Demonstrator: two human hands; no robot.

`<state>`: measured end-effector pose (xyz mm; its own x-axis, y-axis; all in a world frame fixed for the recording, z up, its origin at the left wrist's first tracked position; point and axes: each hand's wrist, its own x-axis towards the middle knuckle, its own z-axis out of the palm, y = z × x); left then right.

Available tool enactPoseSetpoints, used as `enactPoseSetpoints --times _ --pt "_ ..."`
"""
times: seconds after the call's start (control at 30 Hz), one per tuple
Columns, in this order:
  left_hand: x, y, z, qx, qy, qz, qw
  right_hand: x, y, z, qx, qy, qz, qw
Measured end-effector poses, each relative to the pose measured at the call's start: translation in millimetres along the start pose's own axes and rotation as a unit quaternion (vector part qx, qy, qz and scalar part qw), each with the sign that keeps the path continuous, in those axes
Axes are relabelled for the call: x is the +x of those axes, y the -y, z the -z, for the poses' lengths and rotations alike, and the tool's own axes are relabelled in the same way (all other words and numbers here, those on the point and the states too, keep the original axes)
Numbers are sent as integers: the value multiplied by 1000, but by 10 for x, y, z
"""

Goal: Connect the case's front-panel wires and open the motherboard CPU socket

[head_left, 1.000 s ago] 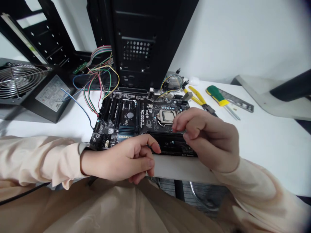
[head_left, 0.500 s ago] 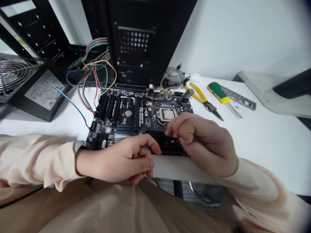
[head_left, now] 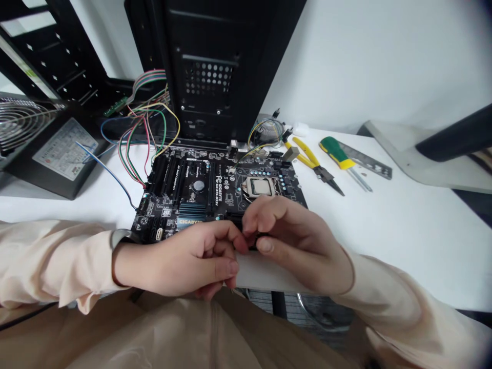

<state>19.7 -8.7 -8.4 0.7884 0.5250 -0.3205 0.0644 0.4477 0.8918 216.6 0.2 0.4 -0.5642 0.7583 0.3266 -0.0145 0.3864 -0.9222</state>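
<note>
While left hand (head_left: 180, 264) stays curled, right hand (head_left: 303, 241) nears.

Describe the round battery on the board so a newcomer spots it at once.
Find the upright black case, then the motherboard lying in front of it. On its left half, just beyond the blue GIGABYTE heatsink, sits the battery: a silver disc, unlike the long dark slots beside it.
</note>
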Motion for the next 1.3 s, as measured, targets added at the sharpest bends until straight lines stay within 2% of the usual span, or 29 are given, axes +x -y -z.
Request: enactPoseSetpoints --times 0.1,0.2,0.3,0.4,0.6,1.13,1.23,1.3 --pt "-6 -1 9 2 6 -9 1000 7 -16 -67 124 -10 -85 989" --pt "-11 8 18 -5 15 -21 1000 19 -8 -119 214 -9 -190 958" --pt "-15 12 27 -8 20 -17 1000 22 33 -160 272 9 -285 919" --pt "-23 -4 33 10 23 -2 1000 8 85 -191 299 24 -331 895" --pt "-40 -42 34 34 27 36 998 -35 90 -225 310 27 -330 891" --pt "-30 -56 16 16 17 36 999 -52 19 -263 322 24 -298 898" --pt "-30 -54 7 20 13 38 999 -52 46 -269 279 24 -273 920" --pt "-30 -47 -1 18 10 27 999 -58 63 -266 161 7 -213 964"
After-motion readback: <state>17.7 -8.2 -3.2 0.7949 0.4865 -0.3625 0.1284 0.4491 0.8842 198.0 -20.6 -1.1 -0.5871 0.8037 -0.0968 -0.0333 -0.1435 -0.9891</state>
